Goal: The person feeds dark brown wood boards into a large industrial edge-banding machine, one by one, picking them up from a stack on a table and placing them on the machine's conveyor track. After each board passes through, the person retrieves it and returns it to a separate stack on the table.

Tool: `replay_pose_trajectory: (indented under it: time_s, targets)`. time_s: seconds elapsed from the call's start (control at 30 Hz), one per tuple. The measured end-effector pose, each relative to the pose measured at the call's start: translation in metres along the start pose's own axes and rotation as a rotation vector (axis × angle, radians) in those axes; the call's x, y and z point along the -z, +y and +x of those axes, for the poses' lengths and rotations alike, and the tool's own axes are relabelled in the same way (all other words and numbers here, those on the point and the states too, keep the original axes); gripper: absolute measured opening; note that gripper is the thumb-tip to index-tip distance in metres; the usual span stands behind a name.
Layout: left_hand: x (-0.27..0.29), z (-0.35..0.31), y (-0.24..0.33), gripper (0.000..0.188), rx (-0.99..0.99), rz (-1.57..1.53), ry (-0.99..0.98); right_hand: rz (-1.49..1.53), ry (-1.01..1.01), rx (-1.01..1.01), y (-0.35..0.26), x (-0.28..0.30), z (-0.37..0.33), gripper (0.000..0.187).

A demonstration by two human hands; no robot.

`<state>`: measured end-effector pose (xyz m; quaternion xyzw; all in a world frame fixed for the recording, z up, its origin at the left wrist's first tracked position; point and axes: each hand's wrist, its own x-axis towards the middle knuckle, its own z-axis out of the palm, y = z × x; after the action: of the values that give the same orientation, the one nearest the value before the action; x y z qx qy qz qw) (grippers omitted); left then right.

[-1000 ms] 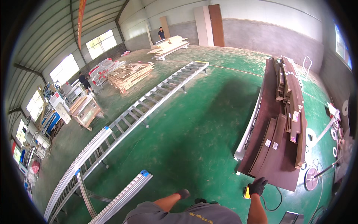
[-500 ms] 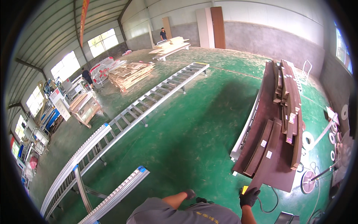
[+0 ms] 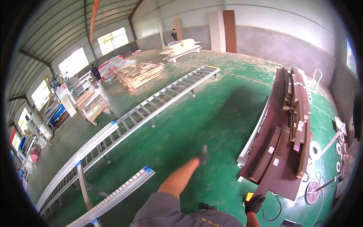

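Observation:
My right hand point(image 3: 254, 204), in a dark glove, is closed round the near end of a long brown board point(image 3: 275, 164). That board carries a white label and lies along a stack of wide brown panels point(image 3: 287, 186). Beside the right hand is a small yellow object point(image 3: 248, 197) whose kind I cannot make out. My left hand point(image 3: 203, 156), also gloved, is stretched forward over the green floor, away from the boards. A pale tip sticks up from it; blur hides whether that is a finger or something held.
A shorter labelled board point(image 3: 266, 155) and several stacked brown strips point(image 3: 298, 106) share the panels. A metal roller conveyor point(image 3: 147, 109) crosses the left side, with a shorter rail point(image 3: 121, 196) nearer me. Timber piles point(image 3: 140, 73) and two people stand farther back. A cable point(image 3: 278, 212) lies by the right hand.
My left arm has swung from near my body out forward over the floor. The right hand stays at the board's end. The view has shifted slightly.

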<state>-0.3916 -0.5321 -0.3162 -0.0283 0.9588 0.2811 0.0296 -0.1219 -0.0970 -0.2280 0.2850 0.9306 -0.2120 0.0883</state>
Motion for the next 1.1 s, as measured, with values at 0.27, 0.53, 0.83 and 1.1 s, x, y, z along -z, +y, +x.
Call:
replay_pose_trajectory:
  time_s: [0.27, 0.53, 0.83, 1.1]
  targets:
    - [0.434, 0.117, 0.271, 0.091, -0.286, -0.096, 0.563, -0.023, 0.045, -0.074, 0.013, -0.002, 0.002, 0.104]
    - [0.43, 0.124, 0.298, 0.102, -0.293, -0.071, 0.432, 0.054, 0.07, -0.017, 0.022, -0.003, 0.02, 0.109]
    - [0.317, 0.085, 0.289, 0.02, -0.588, 0.461, -0.408, 0.417, 0.13, -0.314, 0.093, -0.052, 0.102, 0.101]
    - [0.212, 0.056, 0.161, 0.031, -0.012, 0.037, -1.061, 1.116, -0.051, -0.343, 0.126, -0.076, 0.136, 0.052]
